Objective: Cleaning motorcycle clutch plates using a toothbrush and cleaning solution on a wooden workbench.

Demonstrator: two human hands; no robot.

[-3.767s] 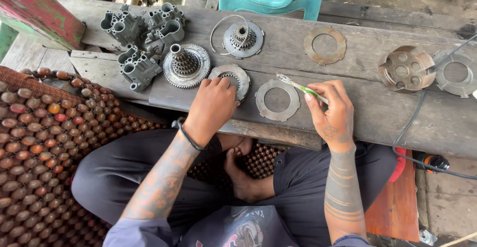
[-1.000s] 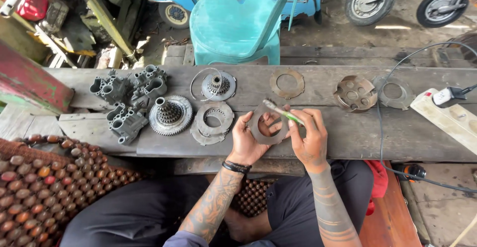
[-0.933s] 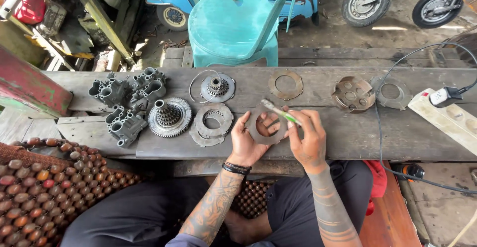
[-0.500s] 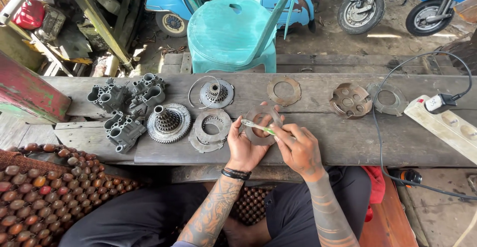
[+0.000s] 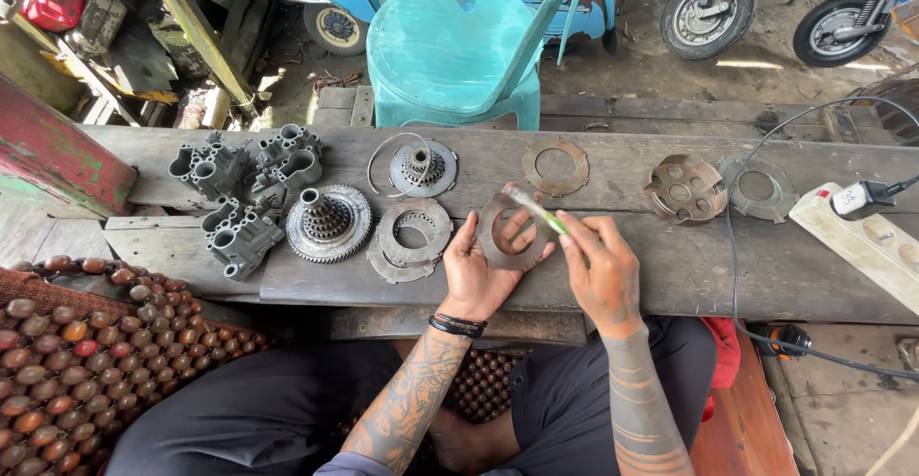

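My left hand (image 5: 483, 270) has its fingers curled around a flat grey metal ring plate (image 5: 510, 232), thumb on the left rim and fingertips (image 5: 534, 243) under the right side, so the plate sits tilted up off the weathered wooden plank bench (image 5: 670, 265). My right hand (image 5: 601, 270) is pinched shut on a slim brush with a green handle (image 5: 538, 212); its pale tip lies across the upper edge of the plate, just above my left fingers.

Just left of my left thumb I see a stack of flat grey ring plates (image 5: 412, 237) lying on the bench, and beyond that a toothed round metal gear basket (image 5: 328, 222). Further left again is a cluster of grey cast metal housings (image 5: 244, 189). Above the stack rests a small grey hub with a wire ring around it (image 5: 418, 167). Straight up from my fingers lies a rusty brown flat ring (image 5: 555, 167). To the right of my right hand, well apart, sit a brownish round plate with holes (image 5: 684, 189) and a grey thin ring gasket (image 5: 761, 187). Beyond the bench stands a turquoise plastic chair (image 5: 459, 55).
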